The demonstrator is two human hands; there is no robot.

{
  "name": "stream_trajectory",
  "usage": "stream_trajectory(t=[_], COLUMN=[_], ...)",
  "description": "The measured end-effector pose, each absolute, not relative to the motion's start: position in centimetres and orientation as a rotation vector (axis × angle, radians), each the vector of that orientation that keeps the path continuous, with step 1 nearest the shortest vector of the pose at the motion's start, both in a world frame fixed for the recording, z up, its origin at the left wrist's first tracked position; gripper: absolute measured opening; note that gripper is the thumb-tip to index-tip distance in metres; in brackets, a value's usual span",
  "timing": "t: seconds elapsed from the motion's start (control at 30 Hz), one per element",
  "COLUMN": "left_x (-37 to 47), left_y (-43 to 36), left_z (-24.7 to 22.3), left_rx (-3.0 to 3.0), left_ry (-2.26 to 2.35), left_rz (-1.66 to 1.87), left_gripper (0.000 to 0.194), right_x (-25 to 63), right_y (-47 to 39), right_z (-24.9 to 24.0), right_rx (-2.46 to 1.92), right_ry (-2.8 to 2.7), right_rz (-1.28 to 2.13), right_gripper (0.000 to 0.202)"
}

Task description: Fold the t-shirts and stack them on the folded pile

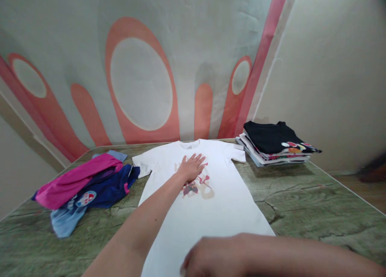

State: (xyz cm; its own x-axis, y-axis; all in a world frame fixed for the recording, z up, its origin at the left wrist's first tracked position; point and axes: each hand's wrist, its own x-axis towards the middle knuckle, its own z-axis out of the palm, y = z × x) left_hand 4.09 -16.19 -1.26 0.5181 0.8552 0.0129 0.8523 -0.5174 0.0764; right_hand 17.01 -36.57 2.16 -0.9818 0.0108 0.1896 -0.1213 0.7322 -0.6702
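A white T-shirt point(223, 212) with a faded floral print lies spread face up, its collar toward the wall. My left hand point(190, 167) rests flat on the shirt's chest, fingers apart, over the upper part of the print. Low in the view, my right hand point(211, 257) is over the lower part of the shirt, knuckles up and fingers curled downward. Its fingertips are blurred and mostly hidden, so what they touch or hold is unclear.
At the left of the wood-patterned table point(301, 200) lies a loose heap of pink and blue clothes point(90, 184). A stack of folded shirts point(274, 144), black on top, stands at the back right. Behind the table is a wall with coral shapes point(144, 136).
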Motion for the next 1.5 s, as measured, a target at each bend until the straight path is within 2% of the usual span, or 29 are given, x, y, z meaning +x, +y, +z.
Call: stream_trajectory(t=[0.07,0.17,0.3,0.47,0.67,0.73,0.8,0.9,1.03,1.07,1.13,1.2,1.27,1.37,1.43,1.5], left_x=[4.2,4.8,5.5,0.7,-4.6,-3.2,-1.2,0.1,-1.2,-1.3,-0.2,2.4,6.1,11.2,13.5,14.6], left_y=[-16.1,-16.1,-16.8,-17.3,-18.6,-19.9,-21.3,-22.6,-22.3,-22.1,-21.6,-21.3,-21.0,-20.1,-19.2,-18.1], left_z=[-1.4,-1.5,-1.9,-1.9,-0.9,-1.0,-1.4,-1.8,-1.9,-1.8,-1.6,-1.0,-0.5,-0.2,-0.5,-1.1], left_rx=[2.686,2.654,2.619,2.564,2.409,2.516,2.699,2.774,2.65,2.62,2.594,2.654,2.743,2.754,2.746,2.741], left_ry=[1.521,1.592,1.744,1.886,2.308,2.225,1.949,1.708,1.815,1.859,1.904,1.757,1.404,1.038,1.076,1.194], left_rz=[0.07,0.007,0.067,0.147,0.136,0.155,0.151,0.153,0.11,0.101,0.123,0.177,0.172,0.072,0.085,0.145], left_gripper=[0.054,0.057,0.055,0.052,0.053,0.053,0.053,0.052,0.053,0.053,0.052,0.051,0.049,0.048,0.049,0.052], right_x=[17.6,17.6,17.9,22.7,24.9,22.6,20.1,18.5,20.7,21.6,23.0,24.2,25.5,27.8,29.2,30.2], right_y=[-33.1,-26.4,-20.7,-19.1,-19.7,-21.3,-23.7,-28.6,-36.5,-38.2,-40.5,-40.7,-39.0,-35.6,-34.7,-35.5], right_z=[3.6,4.2,0.8,-2.4,-1.3,-1.1,-1.0,-0.7,-0.3,-0.2,-0.1,0.4,1.4,2.5,2.6,2.3], right_rx=[-0.459,-1.16,-1.552,-1.623,-1.693,-1.628,-1.51,-1.378,-1.062,-0.914,-0.533,-0.287,-0.393,-0.909,-1.1,-1.114], right_ry=[-2.49,-2.066,-2.069,-2.246,-2.206,-2.241,-2.315,-2.398,-2.592,-2.655,-2.75,-2.724,-2.63,-2.522,-2.559,-2.645], right_rz=[0.968,0.568,0.342,0.114,0.056,0.046,0.074,0.22,0.454,0.539,0.734,0.863,0.831,0.553,0.447,0.448], right_gripper=[0.027,0.035,0.038,0.042,0.04,0.043,0.046,0.054,0.063,0.063,0.047,0.037,0.034,0.041,0.053,0.065])
